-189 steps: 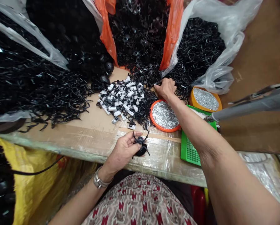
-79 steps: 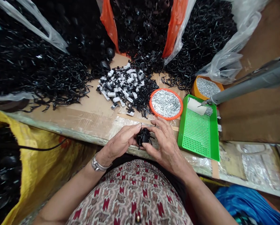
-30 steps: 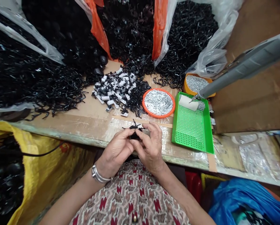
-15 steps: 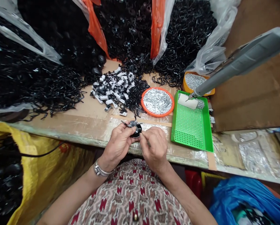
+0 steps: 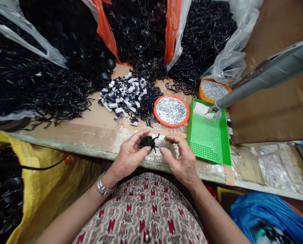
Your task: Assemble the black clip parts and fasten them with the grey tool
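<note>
My left hand (image 5: 129,156) grips a small round black part (image 5: 146,142) with thin metal clips sticking out of it, held over the taped front edge of the cardboard-covered table (image 5: 98,130). My right hand (image 5: 179,160) hovers just to the right of the part, fingers curled and a little apart, touching nothing that I can see. Beyond the hands lie a pile of black-and-white clips (image 5: 126,96) and an orange-rimmed dish of silver pins (image 5: 171,110).
A green perforated tray (image 5: 207,135) sits at the right, with a grey tool (image 5: 263,80) hanging over it and an orange tub of pins (image 5: 212,90) behind. Bags of black parts (image 5: 141,34) fill the back and left. A yellow sack (image 5: 39,189) hangs below the table.
My right hand has come off the black part and drawn slightly to the right. The left hand has turned the part so its dark side faces up.
</note>
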